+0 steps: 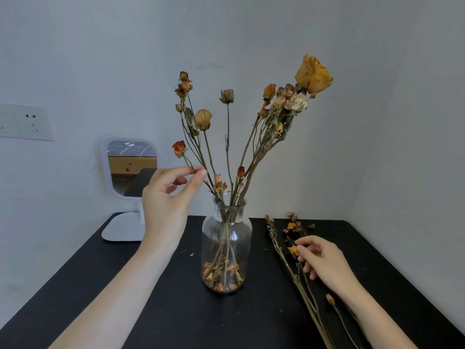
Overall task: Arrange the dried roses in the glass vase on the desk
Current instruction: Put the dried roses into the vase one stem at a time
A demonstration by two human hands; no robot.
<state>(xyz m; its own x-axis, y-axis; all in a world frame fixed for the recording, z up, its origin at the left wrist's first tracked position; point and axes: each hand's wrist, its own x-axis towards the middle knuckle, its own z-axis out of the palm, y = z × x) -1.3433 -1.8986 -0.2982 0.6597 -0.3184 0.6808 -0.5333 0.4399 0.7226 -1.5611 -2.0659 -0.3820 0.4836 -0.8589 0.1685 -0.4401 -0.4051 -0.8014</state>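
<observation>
red-orange rose (179,148), small and brittle: the left hand (168,195) pinched its thin stem between thumb and forefinger, just below the bloom, which leaned out to the left of the bunch. the right hand (319,260) lay low over the bench (151,298), fingers curled above the loose roses (284,248) lying to the right of the glass vase (226,248). its fingertips touched an orange bloom, but whether they had closed on a stem could not be told. the two hands were well apart, with the vase between them.

the vase stood upright near the middle of the bench. most of the roses were already in it, fanned left and right, with a large yellow rose (313,75) highest on the right and fallen petals at the bottom.

the step looked like settling the pinched stem into place. it would go best with a light pinch on the stem, never the bloom, and a slow slide through the crowded neck, since dried stalks probably snap and shed if forced. neither hand steadied the vase, so a sideways pull could tip it.

the fingers hid whether the pinched stem's lower end sat inside the neck. the loose stems ran off the lower edge of the view. a white mirror (130,167) stood behind the left hand, its stand partly covered.
</observation>
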